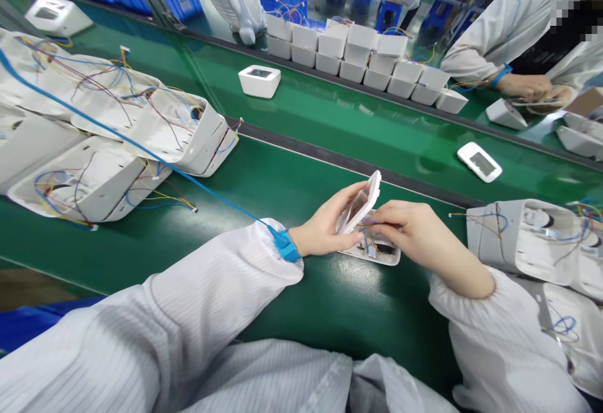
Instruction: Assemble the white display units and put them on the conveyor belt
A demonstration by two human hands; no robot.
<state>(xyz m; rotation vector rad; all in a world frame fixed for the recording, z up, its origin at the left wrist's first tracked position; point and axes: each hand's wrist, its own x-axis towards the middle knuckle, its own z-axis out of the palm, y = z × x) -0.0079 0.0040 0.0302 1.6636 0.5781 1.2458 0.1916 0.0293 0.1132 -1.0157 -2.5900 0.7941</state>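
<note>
Through the head camera I have the left hand's [325,221] grip clamped on a white plastic front panel [362,205], thumb on the near side and fingers behind, holding it tilted up over a shallow white plastic housing [384,258] that lies open side up on the glossy green desk [282,177]. My right hand [412,227] reaches in from the other side, its grip pinched together on thin coloured wires [369,220] between panel and housing; the fingers partly hide the contact. A bright blue wrist strap [286,245] circles the left wrist, with a blue cord [207,191] running off leftward. To the left I see a stack of open white plastic casings [113,177] trailing wires, and similar wired white casings [494,249] near the right forearm. Beyond, on a green conveyor belt [320,105], sit a boxy white unit [259,86] with a dark window and a flat white panel [492,173] with a grey screen. Across the belt, a co-worker's hands [532,88] work above a small white casing [505,114].
</note>
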